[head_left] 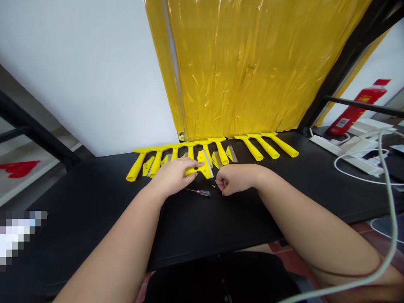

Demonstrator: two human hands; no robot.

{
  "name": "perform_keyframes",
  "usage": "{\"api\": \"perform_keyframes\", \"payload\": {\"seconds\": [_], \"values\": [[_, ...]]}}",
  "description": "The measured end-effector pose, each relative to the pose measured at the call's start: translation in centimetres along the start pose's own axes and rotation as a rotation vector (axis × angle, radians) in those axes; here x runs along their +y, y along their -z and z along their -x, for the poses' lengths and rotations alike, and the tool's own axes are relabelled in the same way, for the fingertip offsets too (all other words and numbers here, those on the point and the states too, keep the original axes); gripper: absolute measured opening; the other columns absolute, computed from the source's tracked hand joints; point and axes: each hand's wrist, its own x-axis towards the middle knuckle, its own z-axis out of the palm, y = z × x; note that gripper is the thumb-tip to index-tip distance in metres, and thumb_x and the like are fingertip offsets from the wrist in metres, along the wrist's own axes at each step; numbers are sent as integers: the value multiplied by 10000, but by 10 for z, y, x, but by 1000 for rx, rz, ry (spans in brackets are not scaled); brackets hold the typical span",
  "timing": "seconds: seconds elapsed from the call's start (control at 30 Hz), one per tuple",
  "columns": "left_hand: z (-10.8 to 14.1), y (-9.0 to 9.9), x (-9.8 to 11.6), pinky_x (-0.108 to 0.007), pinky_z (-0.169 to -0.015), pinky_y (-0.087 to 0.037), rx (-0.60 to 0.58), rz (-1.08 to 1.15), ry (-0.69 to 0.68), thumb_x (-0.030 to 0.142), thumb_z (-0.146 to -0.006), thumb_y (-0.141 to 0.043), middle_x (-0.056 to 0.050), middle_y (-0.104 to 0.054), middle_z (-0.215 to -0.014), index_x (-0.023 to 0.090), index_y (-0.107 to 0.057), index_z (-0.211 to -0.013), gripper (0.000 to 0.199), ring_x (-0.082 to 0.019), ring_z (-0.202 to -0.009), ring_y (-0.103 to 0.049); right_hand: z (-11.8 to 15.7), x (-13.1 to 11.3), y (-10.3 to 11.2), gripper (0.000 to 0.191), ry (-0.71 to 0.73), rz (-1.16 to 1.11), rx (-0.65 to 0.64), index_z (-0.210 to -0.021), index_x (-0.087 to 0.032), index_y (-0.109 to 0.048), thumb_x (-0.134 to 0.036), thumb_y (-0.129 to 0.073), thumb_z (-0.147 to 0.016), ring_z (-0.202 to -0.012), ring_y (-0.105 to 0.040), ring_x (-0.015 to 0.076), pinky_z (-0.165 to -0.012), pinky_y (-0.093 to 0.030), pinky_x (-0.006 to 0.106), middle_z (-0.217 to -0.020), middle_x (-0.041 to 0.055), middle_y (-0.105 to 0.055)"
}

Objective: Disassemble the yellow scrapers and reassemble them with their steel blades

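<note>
My left hand (174,176) grips a yellow scraper (205,164) by its handle, with the wide head and metal blade edge facing right. Just right of that blade, my right hand (233,179) is closed low over the black table, fingers curled inward; whatever they hold is hidden. Small screws (213,186) lie beside its fingertips. A screwdriver (203,192) with a clear and red handle rests below the scraper. Behind my hands stand several yellow handles (252,149) in a row, with loose blade pieces (232,154) among them.
The black table (202,231) runs up to a white panel and a yellow plastic curtain (252,75). At the right are a red bottle (358,107), white power strips (350,155) and a white cable (393,210) hanging across my right forearm.
</note>
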Motion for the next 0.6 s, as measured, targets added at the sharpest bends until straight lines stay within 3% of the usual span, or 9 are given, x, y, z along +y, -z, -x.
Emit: {"api": "perform_keyframes", "payload": {"seconds": [0.1,0.27,0.43,0.53,0.6], "values": [[0,1,2,-438,-995,-539,-2,-3,-20,335,-965,-627,-4,-754,-1276,359,-720,-1332,379,-278,-1154,-696,1,9,6,87,67,-143,123,-774,-186,-717,-112,-683,-743,-679,-620,152,-616,-440,270,-753,7,-705],[0,5,10,-405,-959,-546,-25,25,-103,281,-976,-611,-30,-760,-1231,320,-724,-1328,372,-260,-1135,-694,-4,25,11,75,193,-321,490,-828,-174,-689,-243,-708,-803,-684,-562,143,-655,-434,281,-750,4,-654],[1,3,13,-360,-912,-556,8,63,-155,262,-979,-616,-27,-760,-1134,316,-735,-1288,336,-232,-1080,-697,-21,34,6,101,236,-366,619,-810,-181,-687,-275,-722,-799,-690,-499,143,-691,-410,301,-734,-12,-580],[1,2,14,-351,-935,-553,18,73,-188,254,-987,-611,-16,-755,-1165,325,-731,-1280,325,-218,-1091,-696,-28,37,3,101,248,-394,708,-807,-187,-707,-273,-746,-771,-739,-514,154,-725,-420,311,-793,1,-583],[2,1,15,-346,-940,-552,18,73,-207,243,-990,-607,-7,-749,-1192,334,-724,-1289,333,-213,-1104,-694,-30,38,1,132,265,-474,702,-810,-190,-704,-298,-763,-763,-734,-526,155,-714,-424,312,-799,5,-599]]}}
